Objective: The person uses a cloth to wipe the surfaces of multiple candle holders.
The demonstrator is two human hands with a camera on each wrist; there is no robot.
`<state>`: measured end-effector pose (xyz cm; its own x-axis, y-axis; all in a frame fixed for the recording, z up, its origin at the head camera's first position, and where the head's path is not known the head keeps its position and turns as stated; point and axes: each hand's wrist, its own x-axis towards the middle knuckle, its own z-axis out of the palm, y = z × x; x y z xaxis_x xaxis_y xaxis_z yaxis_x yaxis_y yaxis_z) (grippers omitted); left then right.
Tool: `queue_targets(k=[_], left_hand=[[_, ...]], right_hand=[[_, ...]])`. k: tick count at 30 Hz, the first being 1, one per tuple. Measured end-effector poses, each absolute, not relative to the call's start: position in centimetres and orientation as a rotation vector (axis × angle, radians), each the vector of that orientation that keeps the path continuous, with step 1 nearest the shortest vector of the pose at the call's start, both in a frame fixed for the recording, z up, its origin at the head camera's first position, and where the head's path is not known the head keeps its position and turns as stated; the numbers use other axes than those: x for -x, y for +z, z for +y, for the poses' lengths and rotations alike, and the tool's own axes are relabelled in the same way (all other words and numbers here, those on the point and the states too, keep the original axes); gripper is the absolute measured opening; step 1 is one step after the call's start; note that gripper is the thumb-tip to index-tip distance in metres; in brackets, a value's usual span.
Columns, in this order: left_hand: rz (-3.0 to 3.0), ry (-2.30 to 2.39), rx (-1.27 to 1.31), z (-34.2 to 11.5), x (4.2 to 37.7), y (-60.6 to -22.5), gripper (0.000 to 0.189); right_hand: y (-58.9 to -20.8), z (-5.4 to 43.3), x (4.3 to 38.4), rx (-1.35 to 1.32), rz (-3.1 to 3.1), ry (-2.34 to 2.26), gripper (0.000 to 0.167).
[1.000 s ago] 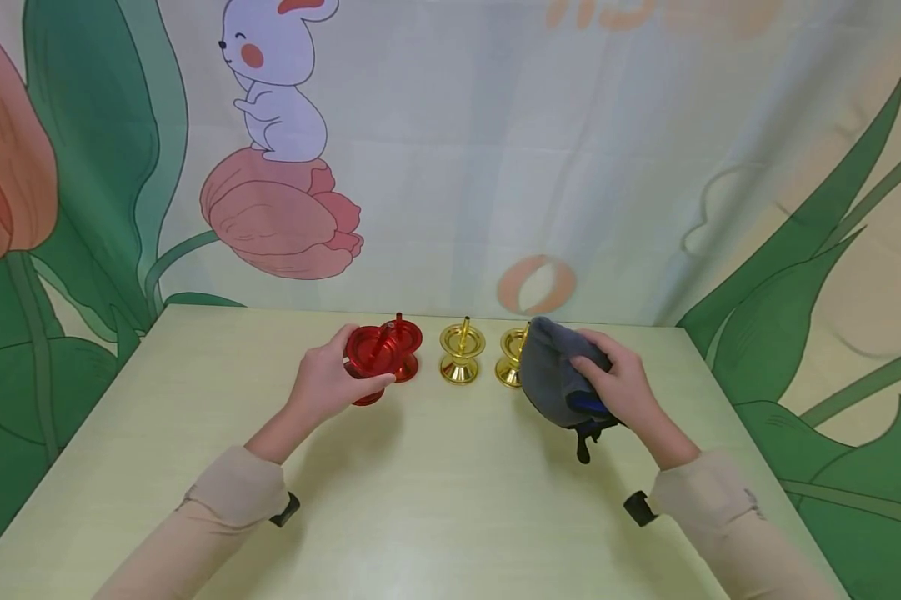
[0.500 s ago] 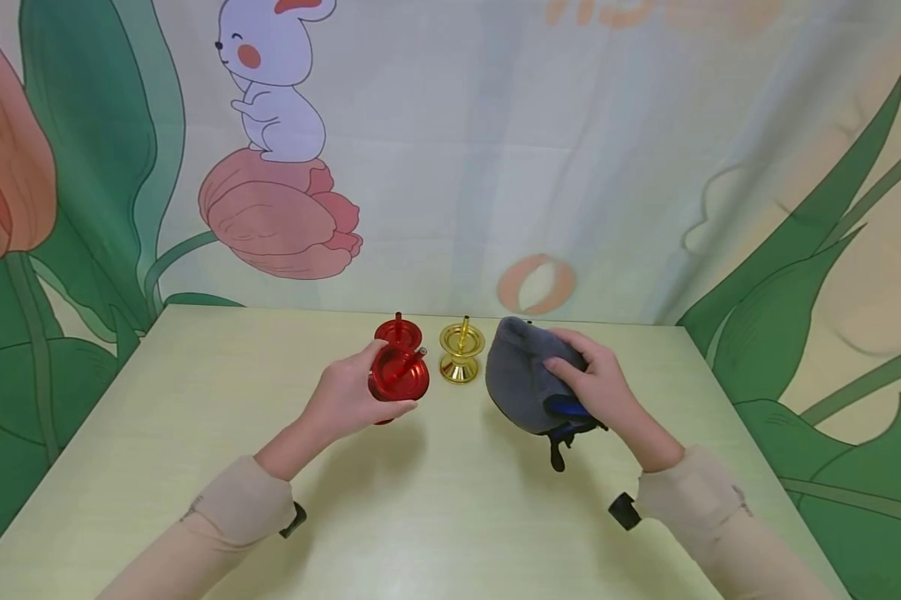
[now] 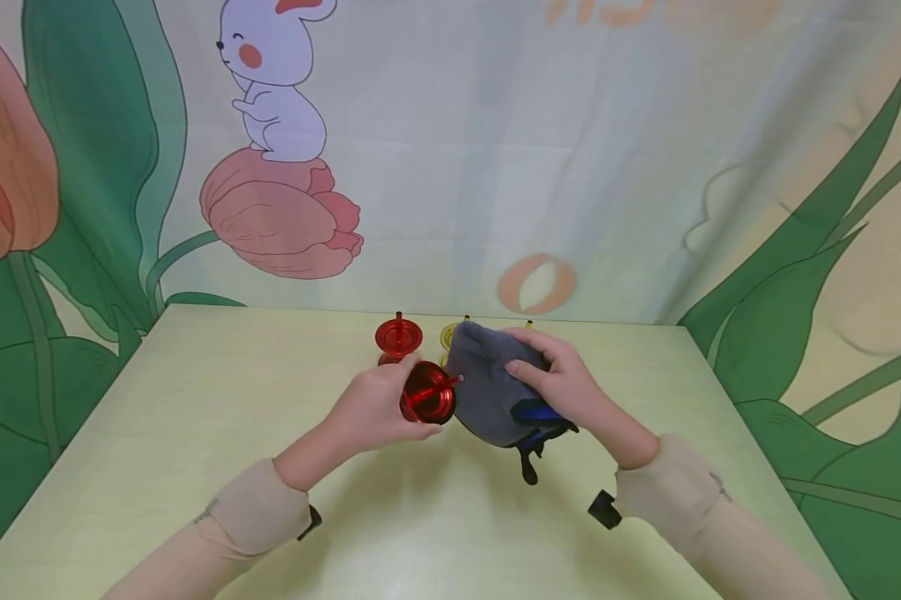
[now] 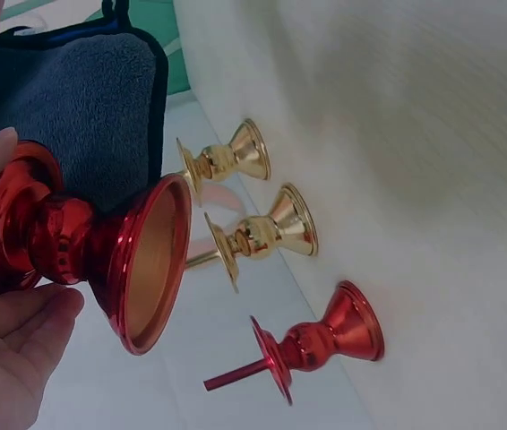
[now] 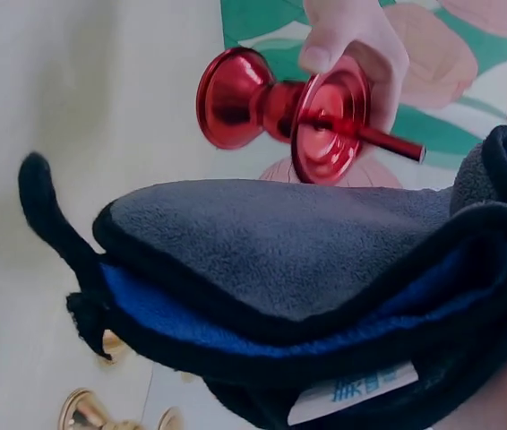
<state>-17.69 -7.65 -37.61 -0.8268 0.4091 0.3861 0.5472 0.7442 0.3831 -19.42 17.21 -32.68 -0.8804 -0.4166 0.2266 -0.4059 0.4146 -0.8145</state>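
My left hand (image 3: 375, 407) grips a shiny red candle holder (image 3: 424, 397), raised off the table and tilted so its spike points right. Its hollow base shows in the left wrist view. My right hand (image 3: 563, 379) pinches a folded towel (image 3: 483, 392), grey outside and blue inside, with black edging and a hanging loop. The towel's left edge is close to the held candle holder; whether they touch I cannot tell. Behind my left hand a second red candle holder (image 3: 398, 336) stands upright. Two gold candle holders (image 4: 258, 237) stand beside it, mostly hidden by the towel in the head view.
The pale table (image 3: 450, 533) runs back to a printed curtain (image 3: 435, 167) with a rabbit and tulips. A black strap end (image 3: 605, 509) hangs at the right cuff, and another (image 3: 311, 522) at the left.
The left hand has carried the red candle holder right and nearer, tilting it more. My right hand has moved left with the towel, so the two now come close together.
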Motion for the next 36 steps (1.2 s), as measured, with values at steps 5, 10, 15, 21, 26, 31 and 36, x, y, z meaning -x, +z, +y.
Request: queue_targets(k=[5,10,15,21,26,31,36], left_hand=[[-2.677,-0.605,0.782,-7.1,17.4,-37.2,0.068],[-2.699,-0.584,0.784,-6.9,17.4,-37.1,0.073],[-2.691,-0.560,0.788,-6.9,17.5,-37.1,0.068],[-2.663,-0.534,0.799,-6.9,17.5,-37.1,0.066],[-2.613,-0.495,0.824,-6.9,17.3,-37.0,0.069],[-2.505,-0.429,0.877,-6.8,17.1,-36.9,0.070],[-2.476,-0.390,0.882,-6.8,16.9,-36.7,0.072]], right_hand=[[-32.3,16.0,19.0,0.859,2.616,-1.403,0.036],[-32.1,15.3,18.5,1.001,2.641,-1.224,0.038],[-31.7,14.9,18.1,1.158,2.637,-1.042,0.037],[-31.6,14.7,17.7,1.222,2.638,-0.902,0.036],[-31.8,14.4,17.5,1.180,2.665,-0.925,0.021],[-32.2,13.6,17.4,1.238,2.801,-0.901,0.011],[-32.5,13.1,17.2,1.365,2.945,-0.753,0.023]])
